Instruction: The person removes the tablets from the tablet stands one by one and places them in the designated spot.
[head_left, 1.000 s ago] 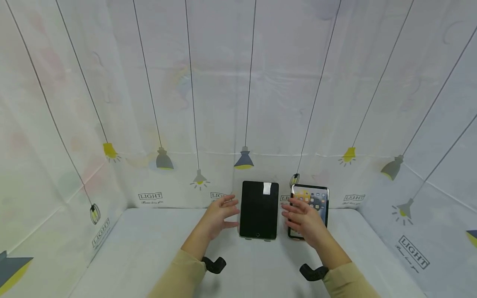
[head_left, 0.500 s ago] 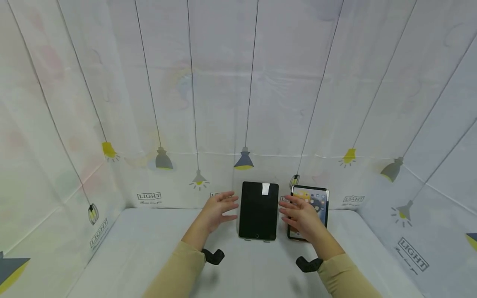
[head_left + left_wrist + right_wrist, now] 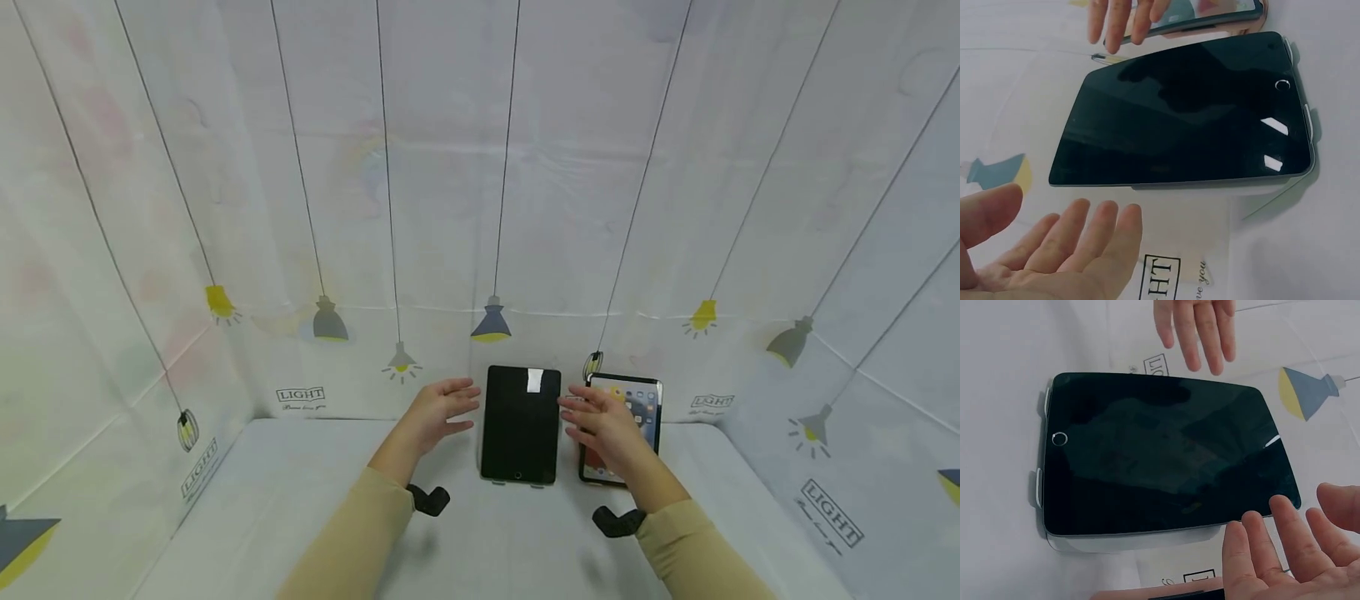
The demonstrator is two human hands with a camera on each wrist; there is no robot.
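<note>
A black tablet [image 3: 520,429] with a dark screen and a round home button leans upright on a stand, whose pale front hooks [image 3: 1309,122] show in the left wrist view. To its left hovers my left hand [image 3: 429,421], fingers extended and spread, apart from the tablet's edge. On the other side is my right hand [image 3: 611,429], also with extended fingers; its fingertips come close to the tablet's right edge, and contact cannot be told. Behind the right hand stands a second, smaller tablet [image 3: 647,408], its screen lit with app icons and partly covered by that hand. Neither hand holds anything.
White cloth covers the table [image 3: 315,483]. A pale curtain [image 3: 450,208] printed with hanging lamps encloses the back and sides, close behind both tablets. Black wrist cameras [image 3: 618,522] stick out from under both forearms.
My right hand has shifted slightly left and up, toward the dark tablet's edge, uncovering different icons. The left hand has risen a little. Both tablets stay in place.
</note>
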